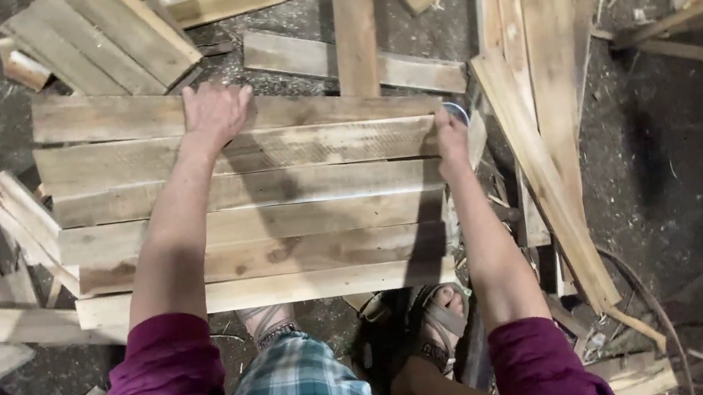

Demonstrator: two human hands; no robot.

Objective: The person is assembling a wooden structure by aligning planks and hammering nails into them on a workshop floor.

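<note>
Left hand: we see the left hand [216, 111] laid palm down, fingers loosely bent over the far edge of the slatted panel [250, 205]; it grips nothing, it presses and steadies.
Right hand: the right hand [451, 136] sits at the panel's right end, fingers curled against the board ends as if squaring them; whether it pinches anything we cannot tell (a small bluish round thing [455, 111] peeks out just beyond the fingertips, too hidden to identify).
Panel, place: it lies flat on the ground straight ahead of our knees, its near edge just beyond the sandalled foot [443, 320].
Panel, make: six or so rough-sawn planks lying side by side and touching, long edges parallel, pale grey-brown, weathered, with knots and dark stains; the right ends line up, the left ends step unevenly.
Why so held: one hand on the far edge and one on the end looks to us like a way to keep loose slats from sliding apart.
Beyond the panel: an upright batten [354, 23] crosses its far edge; a stack of short boards [104, 36] lies at its far left corner.
Right of the panel: long pale strips [543, 156] lean in a loose heap, splintered at the tips.
Ground: dark, gritty dirt floor [686, 156] strewn with chips.
</note>
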